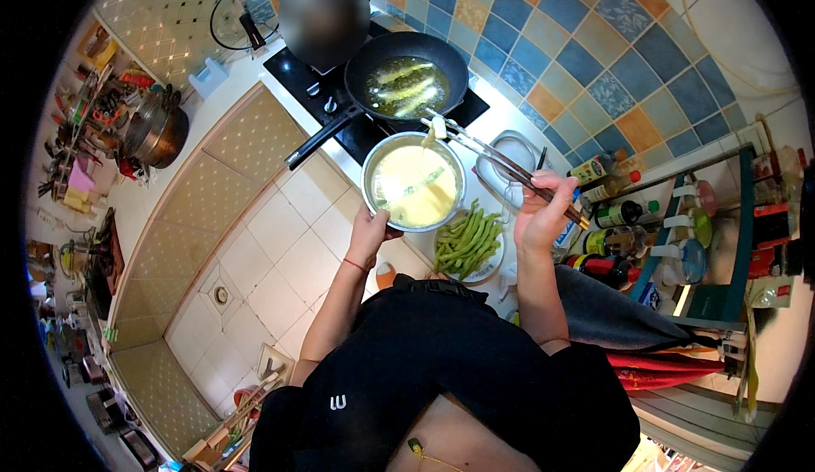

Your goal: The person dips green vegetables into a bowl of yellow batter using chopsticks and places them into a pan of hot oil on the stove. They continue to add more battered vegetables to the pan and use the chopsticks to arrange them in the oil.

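My left hand (pixel 371 236) grips the near rim of a metal bowl (pixel 463 185), which is tilted slightly and holds pale yellow batter (pixel 398 169) with green bean pieces in it. Long chopsticks (pixel 496 160) with metal tips and brown handles are in my right hand (pixel 546 211). Between their tips hangs a batter-coated piece (pixel 438 128), over the bowl's far rim, with batter trailing down. Just beyond the bowl, a black frying pan (pixel 458 93) holds hot-looking oil and several battered strips (pixel 414 90). Green beans (pixel 468 241) lie heaped on a white plate (pixel 496 265) between my hands.
The pan's handle (pixel 325 138) sticks out past the edge of the black gas stove (pixel 290 68). A round, blurred object (pixel 325 13) stands beside the pan. On the right are a metal strainer tray (pixel 509 153) and several sauce bottles (pixel 617 214). A glass lid (pixel 235 17) leans at the back left.
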Available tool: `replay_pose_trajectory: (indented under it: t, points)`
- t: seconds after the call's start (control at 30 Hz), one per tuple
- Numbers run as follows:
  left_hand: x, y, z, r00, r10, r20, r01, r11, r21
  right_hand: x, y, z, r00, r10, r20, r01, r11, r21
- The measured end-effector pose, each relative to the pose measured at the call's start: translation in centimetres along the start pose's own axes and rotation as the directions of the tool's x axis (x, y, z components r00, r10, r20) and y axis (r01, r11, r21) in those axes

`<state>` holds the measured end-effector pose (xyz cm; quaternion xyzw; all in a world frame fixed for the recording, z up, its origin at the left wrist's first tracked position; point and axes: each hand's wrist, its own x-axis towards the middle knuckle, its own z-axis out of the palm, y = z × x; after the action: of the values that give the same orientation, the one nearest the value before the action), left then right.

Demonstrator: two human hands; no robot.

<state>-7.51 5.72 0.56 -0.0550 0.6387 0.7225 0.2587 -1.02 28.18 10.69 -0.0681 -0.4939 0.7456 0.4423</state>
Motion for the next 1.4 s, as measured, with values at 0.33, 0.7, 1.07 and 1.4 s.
replay_pose_trajectory:
  t: [0.33, 0.7, 1.07, 1.4]
  points:
    - [0.4, -0.2, 0.1, 1.0, -0.001, 0.005, 0.001, 1.0, -0.024, 0.2, -0.4, -0.4, 1.0, -0.008, 0.001, 0.008, 1.0, 0.023]
    - [0.1, 0.1, 0.1, 1.0, -0.023, -0.005, 0.023, 1.0, 0.019, 0.3, -0.2, -0.4, 1.0, -0.028, 0.005, 0.028, 0.999, 0.028]
    - [0.1, -0.2, -0.1, 1.0, 0.003, 0.006, -0.003, 1.0, 0.012, 0.2, 0.0, -0.5, 1.0, -0.024, -0.006, 0.024, 0.999, 0.022]
    - [-0.1, -0.3, 0.0, 1.0, 0.01, 0.016, -0.01, 1.0, -0.013, -0.2, 0.6, -1.2, 1.0, 0.005, -0.011, -0.005, 1.0, -0.023]
